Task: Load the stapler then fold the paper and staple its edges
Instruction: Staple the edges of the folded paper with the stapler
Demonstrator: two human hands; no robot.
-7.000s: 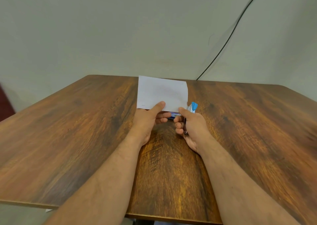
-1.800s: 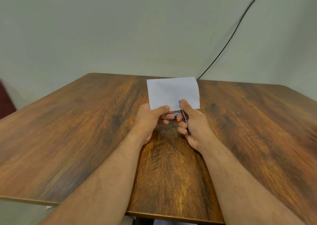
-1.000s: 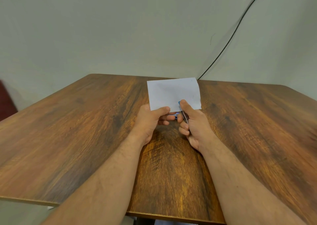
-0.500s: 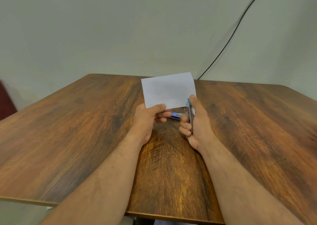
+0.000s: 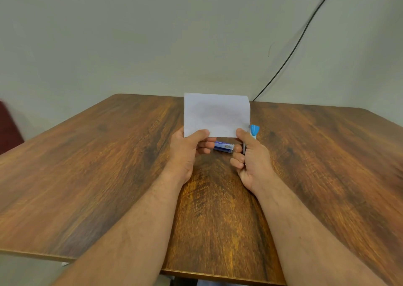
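1. Folded white paper (image 5: 216,113) is held upright above the wooden desk (image 5: 87,166), near its middle.
2. L hand (image 5: 185,150) pinches the paper's lower-left corner, thumb in front, fingers (image 5: 206,143) behind.
3. R hand (image 5: 250,157) is closed round the stapler (image 5: 253,133) at the paper's lower-right corner; its thumb lies on the paper's bottom edge, and the blue tip (little else shows) pokes up just beside the paper.
4. Small blue staple box (image 5: 224,147) lies on the desk below the paper, between both hands.
5. Black cable (image 5: 292,52) runs down the wall behind the paper, off to its right.
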